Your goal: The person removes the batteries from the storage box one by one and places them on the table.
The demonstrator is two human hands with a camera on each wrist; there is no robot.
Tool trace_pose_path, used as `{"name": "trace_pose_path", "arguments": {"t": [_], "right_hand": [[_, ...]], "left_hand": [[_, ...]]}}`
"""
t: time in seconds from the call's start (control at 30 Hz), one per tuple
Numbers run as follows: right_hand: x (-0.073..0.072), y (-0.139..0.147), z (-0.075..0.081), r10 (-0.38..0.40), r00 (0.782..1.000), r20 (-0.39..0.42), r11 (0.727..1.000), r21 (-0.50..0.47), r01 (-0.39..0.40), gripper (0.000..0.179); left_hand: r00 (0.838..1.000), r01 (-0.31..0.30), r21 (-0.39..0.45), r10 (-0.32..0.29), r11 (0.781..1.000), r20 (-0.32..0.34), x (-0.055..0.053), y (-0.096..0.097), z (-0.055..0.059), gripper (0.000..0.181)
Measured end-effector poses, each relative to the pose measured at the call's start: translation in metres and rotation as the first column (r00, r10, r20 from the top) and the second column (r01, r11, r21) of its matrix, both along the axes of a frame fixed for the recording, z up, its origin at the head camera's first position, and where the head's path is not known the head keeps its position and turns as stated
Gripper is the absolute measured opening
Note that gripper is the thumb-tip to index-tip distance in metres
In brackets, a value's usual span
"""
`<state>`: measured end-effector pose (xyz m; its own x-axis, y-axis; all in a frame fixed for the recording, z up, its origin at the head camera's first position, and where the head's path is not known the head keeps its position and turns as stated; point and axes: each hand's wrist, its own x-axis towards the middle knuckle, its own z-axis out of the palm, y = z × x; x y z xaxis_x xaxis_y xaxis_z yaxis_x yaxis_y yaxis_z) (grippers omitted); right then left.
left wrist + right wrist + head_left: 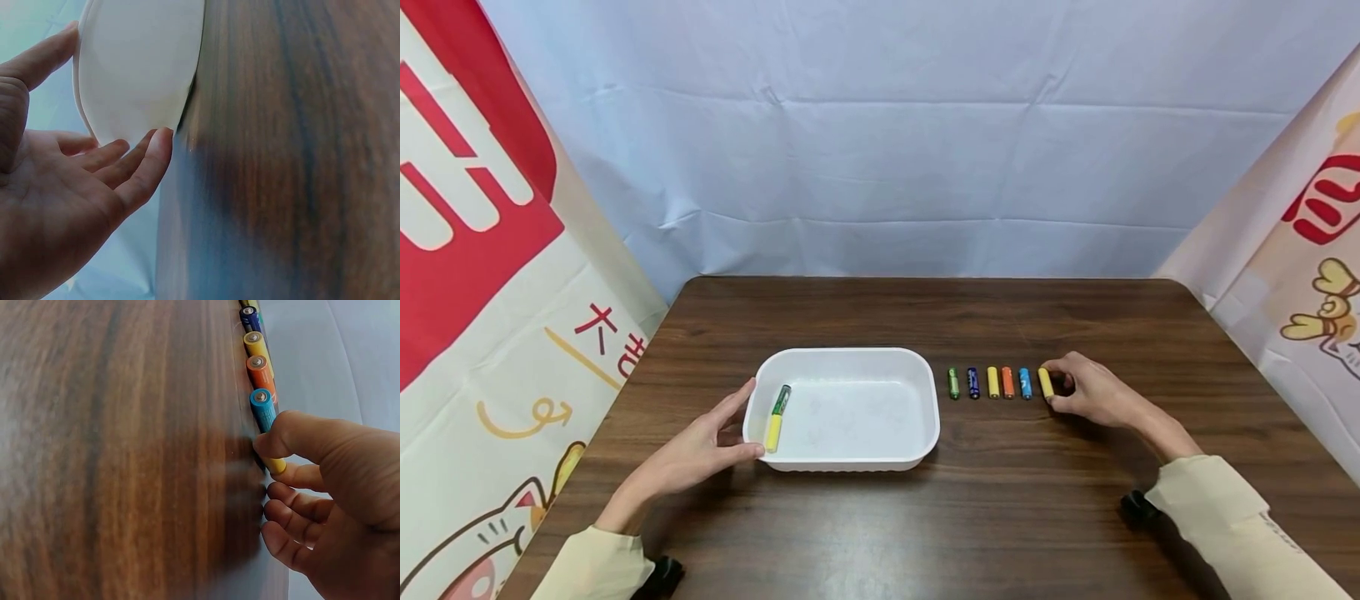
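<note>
My left hand (696, 446) holds the left end of a white plastic tray (850, 462), thumb at the near corner and fingers along the far one. Inside the tray, a green piece (781, 400) and a yellow piece (772, 433), battery-like, lie end to end by the left wall. With thumb and index finger, my right hand (1093, 390) pinches a yellow battery (1046, 383) at the right end of a row. Left of it stand a blue battery (262, 406), an orange battery (259, 372), another yellow battery (993, 382), a dark blue battery (973, 383) and a green battery (953, 383).
The dark wood table (880, 533) has rounded back corners. A pale cloth backdrop (880, 167) hangs behind it, and printed banners (460, 333) flank both sides. Between the tray's right wall and the green battery there is a narrow gap.
</note>
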<state>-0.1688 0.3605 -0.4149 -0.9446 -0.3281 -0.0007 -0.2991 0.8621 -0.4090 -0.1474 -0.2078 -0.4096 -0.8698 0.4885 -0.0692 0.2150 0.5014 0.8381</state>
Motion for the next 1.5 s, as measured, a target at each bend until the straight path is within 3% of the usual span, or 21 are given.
{"name": "trace_pose_path", "arguments": {"t": [0.43,0.77,0.97,1.17,1.37,1.5], "right_hand": [[0.000,-0.001,0.003,0.006,1.000,0.007,1.000,0.006,-0.006,0.053],[0.003,-0.002,0.001,-0.033,0.999,-0.002,0.999,-0.011,0.033,0.066],[0.007,-0.008,0.008,-0.058,0.998,-0.022,0.997,-0.045,0.057,0.070],[0.008,-0.043,0.030,-0.040,0.987,-0.156,0.993,-0.115,0.022,0.060],[0.006,-0.094,0.051,0.048,0.951,-0.306,0.974,-0.196,-0.113,0.050],[0.003,-0.136,0.060,0.133,0.941,-0.311,0.946,-0.244,-0.214,0.046]], "left_hand": [[1.000,0.014,0.000,-0.014,1.000,-0.014,-0.001,0.001,0.003,0.089],[1.000,0.015,0.005,-0.015,1.000,-0.009,-0.001,0.000,0.001,0.089],[1.000,0.015,-0.003,-0.015,1.000,-0.010,-0.001,0.000,0.001,0.089],[1.000,0.012,-0.014,-0.012,1.000,-0.015,-0.001,-0.001,0.001,0.089],[1.000,0.008,-0.012,-0.008,1.000,-0.009,0.001,-0.001,0.001,0.090],[1.000,0.005,-0.011,-0.005,1.000,-0.012,0.001,-0.001,0.001,0.090]]}}
